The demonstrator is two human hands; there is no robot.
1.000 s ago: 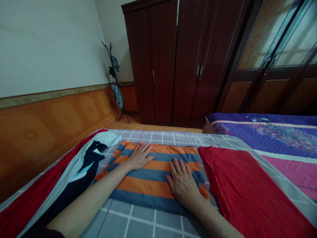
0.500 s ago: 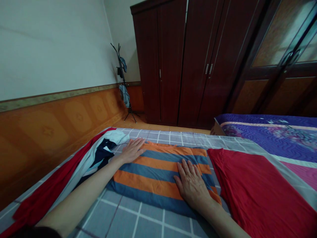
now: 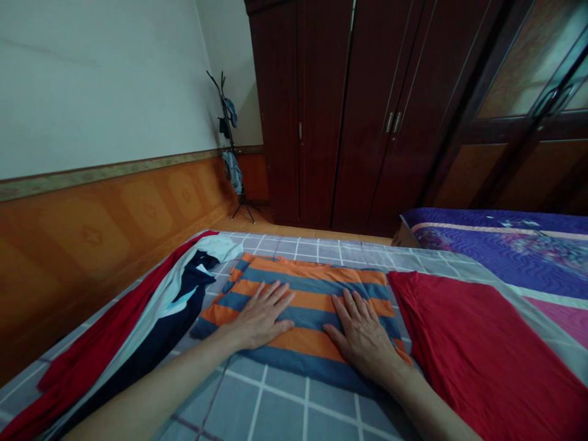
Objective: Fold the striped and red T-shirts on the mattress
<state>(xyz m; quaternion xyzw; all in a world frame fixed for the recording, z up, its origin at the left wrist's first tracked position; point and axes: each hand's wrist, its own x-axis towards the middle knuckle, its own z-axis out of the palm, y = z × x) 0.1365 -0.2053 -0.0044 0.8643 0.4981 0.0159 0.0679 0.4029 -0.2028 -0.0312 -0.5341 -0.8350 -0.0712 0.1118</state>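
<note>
An orange and blue-grey striped shirt (image 3: 312, 300) lies folded and flat on the bed in front of me. My left hand (image 3: 264, 315) rests palm down on its left half, fingers spread. On its right half lies my right hand (image 3: 361, 331), also flat with the fingers apart. Neither hand grips the cloth. A red garment (image 3: 487, 349) is spread just right of the striped shirt. Along the left side lie a long red garment (image 3: 92, 361), a pale one (image 3: 158, 315) and a navy one (image 3: 179, 324), bunched side by side.
Grey checked bedding (image 3: 285, 398) covers the bed. A second bed with a purple patterned cover (image 3: 482, 236) stands at the right. Dark wardrobes (image 3: 340, 122) line the far wall, and a coat rack (image 3: 232, 147) with things hung on it stands in the corner.
My left hand has moved from the shirt's upper left corner toward me and to the right, onto the stripes. My right hand stays in nearly the same place on the shirt.
</note>
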